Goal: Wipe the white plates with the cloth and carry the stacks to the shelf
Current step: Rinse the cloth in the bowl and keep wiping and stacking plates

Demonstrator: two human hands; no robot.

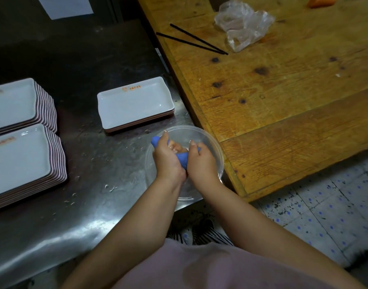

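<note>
Both my hands grip a rolled blue cloth [182, 159] over a clear plastic bowl [210, 142] at the steel counter's right edge. My left hand [167, 157] holds the cloth's left end, my right hand [199, 158] its right end, and the cloth is twisted between them. A short stack of white rectangular plates [135, 103] lies just beyond the bowl. Two tall stacks of the same plates stand at the left, one farther back [16, 103] and one nearer [22, 161].
The steel counter [91, 184] is wet with droplets. A wooden table [283, 90] adjoins it on the right, carrying black chopsticks [195, 41] and crumpled clear plastic [243, 24]. Speckled floor tiles [325, 209] lie below right.
</note>
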